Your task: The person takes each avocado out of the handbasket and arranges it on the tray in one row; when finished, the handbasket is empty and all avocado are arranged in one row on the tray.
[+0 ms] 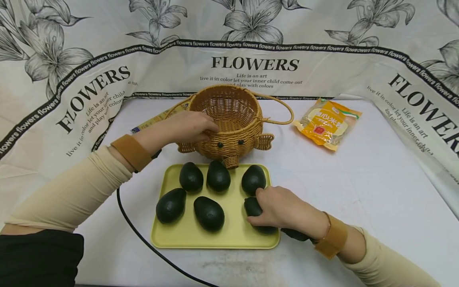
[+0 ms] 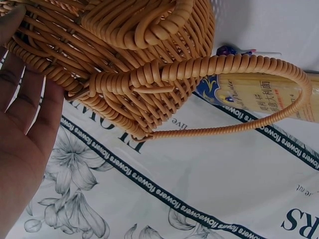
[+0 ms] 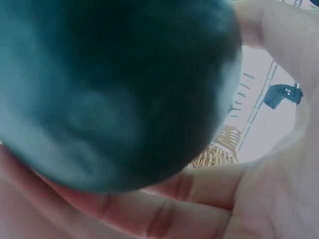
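Note:
A yellow tray (image 1: pixel 234 239) lies on the table, bearing several dark green avocados (image 1: pixel 209 214) in two rough rows. My right hand (image 1: pixel 287 207) curls over an avocado (image 1: pixel 253 206) at the tray's right side and partly covers it. Up close in the right wrist view, fingers wrap beneath that avocado (image 3: pixel 114 99) and the thumb lies at its far side. Behind the tray stands a round wicker basket (image 1: pixel 229 139) with an animal face and loop handles. My left hand (image 1: pixel 191 126) holds its left front rim, fingers over the edge and thumb outside.
A yellow-orange food packet (image 1: pixel 324 123) lies to the basket's right. A long pasta packet (image 2: pixel 259 94) sits behind the basket's left handle. A black cable (image 1: pixel 134 229) curves along the tray's left. Flower-printed cloth (image 1: pixel 254 24) rises behind.

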Demonstrator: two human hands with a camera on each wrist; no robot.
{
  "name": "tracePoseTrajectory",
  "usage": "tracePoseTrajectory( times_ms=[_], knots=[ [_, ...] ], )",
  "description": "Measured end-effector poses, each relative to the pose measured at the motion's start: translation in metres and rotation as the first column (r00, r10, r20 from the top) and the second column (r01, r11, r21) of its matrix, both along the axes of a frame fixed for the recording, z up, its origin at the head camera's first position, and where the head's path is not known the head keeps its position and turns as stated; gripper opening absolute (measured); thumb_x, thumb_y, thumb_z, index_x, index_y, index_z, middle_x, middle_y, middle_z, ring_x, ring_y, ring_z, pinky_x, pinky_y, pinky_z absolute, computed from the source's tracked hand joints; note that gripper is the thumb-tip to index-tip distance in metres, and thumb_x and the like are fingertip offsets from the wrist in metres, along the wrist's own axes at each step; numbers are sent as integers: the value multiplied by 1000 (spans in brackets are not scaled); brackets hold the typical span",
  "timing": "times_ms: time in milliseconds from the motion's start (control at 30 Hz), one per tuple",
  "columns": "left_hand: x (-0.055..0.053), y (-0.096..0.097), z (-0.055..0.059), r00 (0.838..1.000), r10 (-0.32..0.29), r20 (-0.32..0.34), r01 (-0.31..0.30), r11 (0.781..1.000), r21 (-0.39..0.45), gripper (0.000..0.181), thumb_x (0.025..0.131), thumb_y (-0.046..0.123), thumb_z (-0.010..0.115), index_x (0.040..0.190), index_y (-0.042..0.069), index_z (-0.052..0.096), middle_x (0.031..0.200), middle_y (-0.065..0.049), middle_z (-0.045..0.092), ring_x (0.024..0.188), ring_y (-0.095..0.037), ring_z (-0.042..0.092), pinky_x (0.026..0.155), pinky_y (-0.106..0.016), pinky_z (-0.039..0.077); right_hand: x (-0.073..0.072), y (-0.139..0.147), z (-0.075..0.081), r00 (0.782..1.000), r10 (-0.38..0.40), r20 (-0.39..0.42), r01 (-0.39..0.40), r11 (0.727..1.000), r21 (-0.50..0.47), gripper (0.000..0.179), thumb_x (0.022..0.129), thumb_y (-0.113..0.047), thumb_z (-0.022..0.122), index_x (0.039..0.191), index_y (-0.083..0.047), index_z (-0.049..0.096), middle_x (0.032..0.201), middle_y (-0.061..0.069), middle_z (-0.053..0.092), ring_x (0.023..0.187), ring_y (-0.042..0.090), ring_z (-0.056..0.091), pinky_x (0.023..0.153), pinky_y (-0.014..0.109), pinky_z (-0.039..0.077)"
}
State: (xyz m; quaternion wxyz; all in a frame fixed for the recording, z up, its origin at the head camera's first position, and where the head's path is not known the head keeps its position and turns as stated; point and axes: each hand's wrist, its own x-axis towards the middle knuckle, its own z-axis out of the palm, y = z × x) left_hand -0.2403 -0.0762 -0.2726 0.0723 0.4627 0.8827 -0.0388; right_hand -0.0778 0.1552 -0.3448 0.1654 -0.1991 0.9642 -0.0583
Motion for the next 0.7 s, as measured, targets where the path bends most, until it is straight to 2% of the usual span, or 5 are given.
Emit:
tracePoseTrajectory(
  times_ms=[267, 700],
  knots=[
    [0, 0, 0, 1000, -1, 1, 1, 1000, 1, 32, 89, 17, 65, 121, 18, 63, 118, -2, 66, 109, -21, 61, 84, -38, 54, -2, 2, 8, 999, 9, -42, -7, 999, 46, 45, 74, -52, 68, 74, -10, 53, 57, 0, 49, 49, 16, 46, 43, 28, 34],
    [0, 1, 0, 1000, -4, 1, 4, 1000, -3, 31, 89, 17, 65, 120, 17, 63, 117, -3, 66, 109, -21, 61, 85, -38, 53, -11, 9, 38, 996, 3, -91, 4, 998, 68, 43, 75, -51, 69, 75, -11, 54, 57, 0, 50, 50, 15, 48, 44, 29, 38]
  ],
)
